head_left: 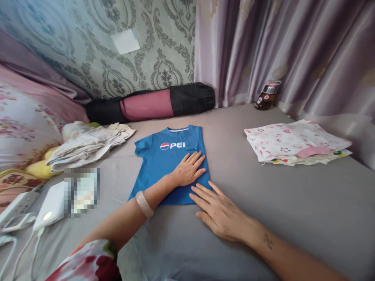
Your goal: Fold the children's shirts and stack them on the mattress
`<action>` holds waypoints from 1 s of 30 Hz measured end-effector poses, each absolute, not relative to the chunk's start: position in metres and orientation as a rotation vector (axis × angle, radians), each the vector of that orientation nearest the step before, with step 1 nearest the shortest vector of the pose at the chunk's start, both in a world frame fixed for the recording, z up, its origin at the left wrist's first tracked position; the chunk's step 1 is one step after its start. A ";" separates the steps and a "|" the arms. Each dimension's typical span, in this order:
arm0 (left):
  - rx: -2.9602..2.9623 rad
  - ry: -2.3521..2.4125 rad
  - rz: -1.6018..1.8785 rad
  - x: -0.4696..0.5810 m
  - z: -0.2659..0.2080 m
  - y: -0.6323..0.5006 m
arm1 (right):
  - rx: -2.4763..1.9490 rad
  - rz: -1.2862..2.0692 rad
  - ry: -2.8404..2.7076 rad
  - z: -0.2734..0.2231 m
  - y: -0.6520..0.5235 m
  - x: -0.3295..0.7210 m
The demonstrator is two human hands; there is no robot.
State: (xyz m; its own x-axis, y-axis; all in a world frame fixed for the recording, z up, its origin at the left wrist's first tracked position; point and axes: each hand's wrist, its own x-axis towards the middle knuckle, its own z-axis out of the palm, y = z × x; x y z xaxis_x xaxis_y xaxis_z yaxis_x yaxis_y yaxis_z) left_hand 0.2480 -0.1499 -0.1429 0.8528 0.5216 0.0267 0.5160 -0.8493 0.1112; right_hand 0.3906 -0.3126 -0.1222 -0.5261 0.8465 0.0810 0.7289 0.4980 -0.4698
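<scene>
A blue T-shirt [158, 168] with a round red, white and blue logo and white letters lies on the grey bed sheet [234, 187]. Its right side is folded inward, with that sleeve lying over part of the lettering, while the left sleeve sticks out. My left hand [189, 169], a pale bangle [144, 204] on its wrist, rests flat on the folded side with fingers spread. Nearer to me, my right hand [218, 212] lies with fingers stretched out over the shirt's lower right corner. Neither hand grips anything.
Folded white patterned clothes [290, 142] lie at right, a crumpled pale garment pile [90, 146] at left. A black and pink rolled bag [149, 105] lines the wall. A brown bottle [267, 95] stands by the curtain. A white power bank [54, 205] and power strip [20, 207] have cables.
</scene>
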 end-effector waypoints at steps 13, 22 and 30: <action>2.427 1.021 0.507 0.266 -0.127 -0.091 | -1.329 0.542 -2.491 -0.119 -0.313 0.392; 1.960 1.985 0.571 0.276 -0.139 -0.027 | -1.312 0.565 -2.486 -0.118 -0.315 0.395; 1.924 2.048 0.458 0.287 -0.141 -0.018 | -1.340 0.647 -2.469 -0.115 -0.316 0.395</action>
State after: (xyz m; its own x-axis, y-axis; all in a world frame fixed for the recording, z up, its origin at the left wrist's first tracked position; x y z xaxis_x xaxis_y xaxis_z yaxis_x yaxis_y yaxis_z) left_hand 0.2870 -0.0179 -0.1412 -0.0633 0.9980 0.0043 0.9046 0.0556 0.4226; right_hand 0.3948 -0.3163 -0.1154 -0.5417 0.8405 0.0142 0.7254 0.4759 -0.4973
